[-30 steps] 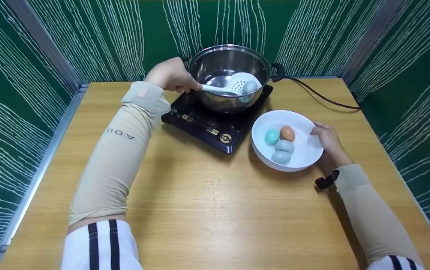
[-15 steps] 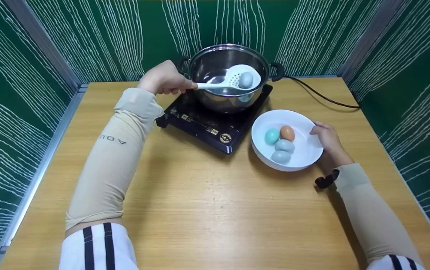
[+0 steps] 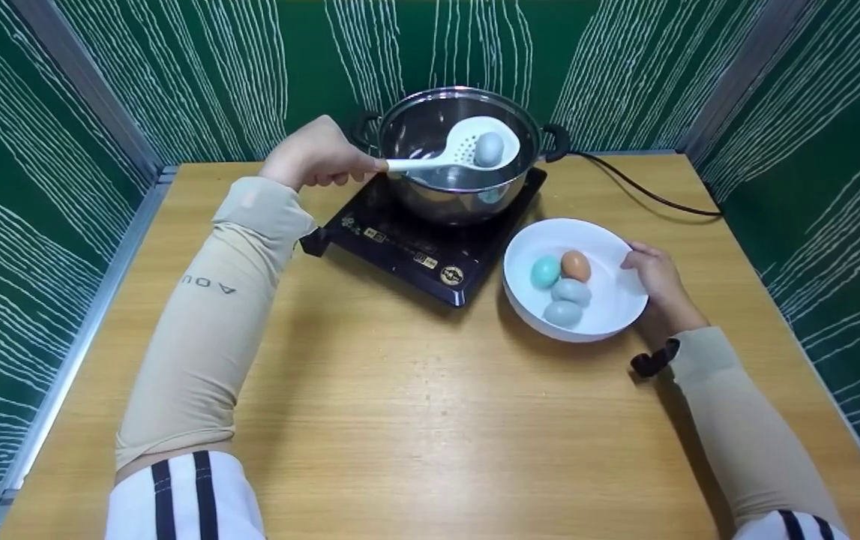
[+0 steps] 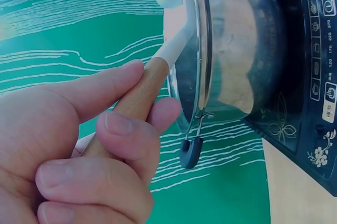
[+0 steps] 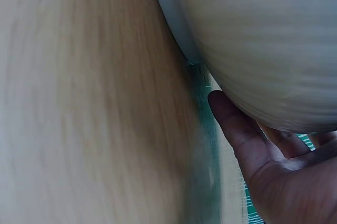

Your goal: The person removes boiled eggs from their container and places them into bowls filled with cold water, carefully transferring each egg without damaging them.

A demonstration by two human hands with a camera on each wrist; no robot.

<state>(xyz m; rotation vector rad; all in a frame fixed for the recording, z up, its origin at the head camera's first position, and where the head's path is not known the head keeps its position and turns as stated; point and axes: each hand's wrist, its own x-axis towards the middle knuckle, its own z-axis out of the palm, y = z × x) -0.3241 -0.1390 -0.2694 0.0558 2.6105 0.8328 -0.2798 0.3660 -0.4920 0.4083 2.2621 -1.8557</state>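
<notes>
My left hand (image 3: 317, 156) grips the wooden handle (image 4: 139, 95) of a white slotted ladle (image 3: 440, 160), its fingers curled round it. One pale blue egg (image 3: 489, 150) lies in the ladle's perforated head, which is over the mouth of a steel pot (image 3: 448, 208). At the right, my right hand (image 3: 656, 279) holds the rim of a white bowl (image 3: 613, 300), fingers against its outer side. In the bowl sit a turquoise egg (image 3: 546, 271), a brown egg (image 3: 575, 265) and two pale blue eggs (image 3: 563, 313).
The pot stands on a black induction cooker (image 3: 400, 251) at the back of the wooden table (image 3: 430, 420). A black cord (image 3: 647, 196) runs from there to the right edge. Green walls (image 3: 467, 45) with white lines enclose the back and sides.
My left hand has moved left and a little back, and the ladle head with the egg has risen and shifted slightly left over the pot. Right hand and bowl stay put.
</notes>
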